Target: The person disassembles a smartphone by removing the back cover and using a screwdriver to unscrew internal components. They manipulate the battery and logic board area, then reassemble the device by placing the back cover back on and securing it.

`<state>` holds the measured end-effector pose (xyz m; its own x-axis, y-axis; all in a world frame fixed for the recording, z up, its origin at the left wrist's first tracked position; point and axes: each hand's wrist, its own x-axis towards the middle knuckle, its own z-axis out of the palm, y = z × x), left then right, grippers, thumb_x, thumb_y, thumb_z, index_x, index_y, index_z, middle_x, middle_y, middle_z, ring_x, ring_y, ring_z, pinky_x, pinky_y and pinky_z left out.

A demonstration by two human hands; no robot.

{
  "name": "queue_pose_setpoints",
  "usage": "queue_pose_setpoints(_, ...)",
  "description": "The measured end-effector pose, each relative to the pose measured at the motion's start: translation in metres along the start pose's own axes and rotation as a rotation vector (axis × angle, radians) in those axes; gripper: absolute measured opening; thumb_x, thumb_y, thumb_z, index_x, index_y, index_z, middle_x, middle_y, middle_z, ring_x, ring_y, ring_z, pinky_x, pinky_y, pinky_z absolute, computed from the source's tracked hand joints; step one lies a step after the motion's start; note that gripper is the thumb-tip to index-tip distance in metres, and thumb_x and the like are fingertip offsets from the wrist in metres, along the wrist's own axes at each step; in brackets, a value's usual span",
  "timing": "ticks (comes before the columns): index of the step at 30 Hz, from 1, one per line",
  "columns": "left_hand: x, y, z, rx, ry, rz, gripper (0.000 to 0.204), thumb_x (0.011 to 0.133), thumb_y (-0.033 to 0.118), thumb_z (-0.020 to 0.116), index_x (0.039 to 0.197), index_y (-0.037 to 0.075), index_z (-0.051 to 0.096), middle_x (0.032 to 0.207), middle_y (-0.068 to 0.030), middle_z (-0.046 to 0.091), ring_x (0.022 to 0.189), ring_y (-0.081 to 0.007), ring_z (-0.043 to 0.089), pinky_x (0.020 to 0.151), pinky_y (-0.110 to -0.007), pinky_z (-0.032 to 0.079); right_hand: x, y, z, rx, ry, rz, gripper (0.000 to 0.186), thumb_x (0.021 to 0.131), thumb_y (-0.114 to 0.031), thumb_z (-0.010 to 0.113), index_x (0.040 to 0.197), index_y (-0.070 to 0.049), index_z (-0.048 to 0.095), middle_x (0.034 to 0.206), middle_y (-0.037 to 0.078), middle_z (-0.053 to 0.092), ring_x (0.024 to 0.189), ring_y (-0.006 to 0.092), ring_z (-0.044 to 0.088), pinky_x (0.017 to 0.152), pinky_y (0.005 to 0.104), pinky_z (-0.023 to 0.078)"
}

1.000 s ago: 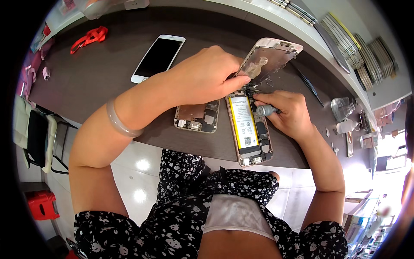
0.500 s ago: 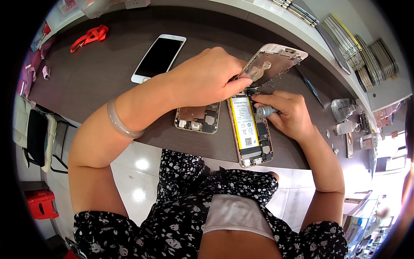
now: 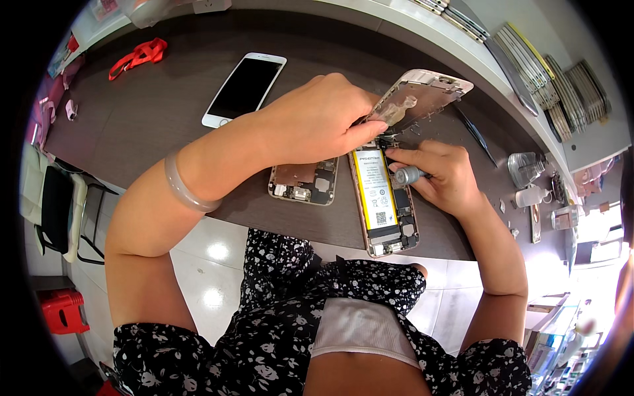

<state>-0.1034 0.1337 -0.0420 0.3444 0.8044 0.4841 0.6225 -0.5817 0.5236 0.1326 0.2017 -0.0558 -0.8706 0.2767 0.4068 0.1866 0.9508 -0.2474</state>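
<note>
The bench (image 3: 165, 99) is shown with a phone lying open between the two grips. The screen panel (image 3: 432, 99) is held raised and tilted over the top end of the phone body (image 3: 404, 218) by the left grip (image 3: 333, 115); this grip is closed in a pinch at the panel's lower edge, the thumb in view and the other fingertips hidden. The right grip (image 3: 449, 175) is loosely closed, a grey cylindrical tool (image 3: 407, 175) being lodged in its curled fingers, while its index finger is extended to the body's upper end; whether a part is pressed there cannot be told.

The opening of the phone is judged complete. A yellow-edged battery (image 3: 375, 188) is seated in the body, just left of the right grip. The work at the top end is judged to be in hand. The panel is not yet seated on the body, so closure is left undone; whether any cable is joined cannot be told. A second opened body (image 3: 297, 181) is placed below the left grip, untouched.
</note>
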Motion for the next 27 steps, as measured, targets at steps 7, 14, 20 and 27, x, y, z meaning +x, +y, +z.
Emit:
queue_pose_setpoints(7, -0.0009, -0.0005, 0.0008, -0.023, 0.001, -0.007, 0.038, 0.087, 0.021, 0.062, 0.063, -0.008, 0.059, 0.052, -0.0223, 0.049, 0.043, -0.0344, 0.047, 0.043, -0.038, 0.037, 0.0014, -0.0014, 0.0008, -0.008, -0.010, 0.019, 0.034, 0.066, -0.007, 0.072, 0.100, -0.010, 0.070, 0.066, 0.007, 0.057, 0.057, 0.0248, 0.057, 0.050, 0.0351, 0.046)
queue_pose_setpoints(14, -0.0002, 0.0027, -0.0011, 0.000, -0.017, -0.022, 0.039, 0.087, 0.022, 0.063, 0.062, -0.008, 0.058, 0.051, -0.0222, 0.049, 0.042, -0.0338, 0.047, 0.043, -0.038, 0.037, 0.0017, -0.0043, -0.0009, -0.002, -0.025, 0.036, 0.033, 0.067, -0.007, 0.072, 0.100, -0.008, 0.069, 0.069, 0.008, 0.060, 0.059, 0.0258, 0.059, 0.052, 0.0348, 0.047)
queue_pose_setpoints(20, 0.0002, 0.0046, -0.0014, 0.002, -0.024, -0.057, 0.037, 0.087, 0.021, 0.063, 0.065, -0.008, 0.060, 0.051, -0.0212, 0.050, 0.041, -0.0305, 0.047, 0.043, -0.036, 0.036, 0.0006, -0.0028, 0.0041, 0.090, -0.013, 0.033, 0.034, 0.067, -0.004, 0.070, 0.100, -0.006, 0.068, 0.080, 0.013, 0.066, 0.068, 0.0302, 0.064, 0.059, 0.0367, 0.051)
queue_pose_setpoints(27, 0.0013, -0.0024, 0.0013, -0.006, -0.031, -0.042, 0.027, 0.088, 0.019, 0.061, 0.076, -0.005, 0.066, 0.055, -0.0194, 0.054, 0.043, -0.0283, 0.050, 0.044, -0.034, 0.037, 0.0018, 0.0013, -0.0002, 0.102, 0.039, 0.023, 0.032, 0.066, -0.002, 0.070, 0.098, -0.005, 0.068, 0.077, 0.012, 0.067, 0.065, 0.0276, 0.064, 0.059, 0.0349, 0.051)
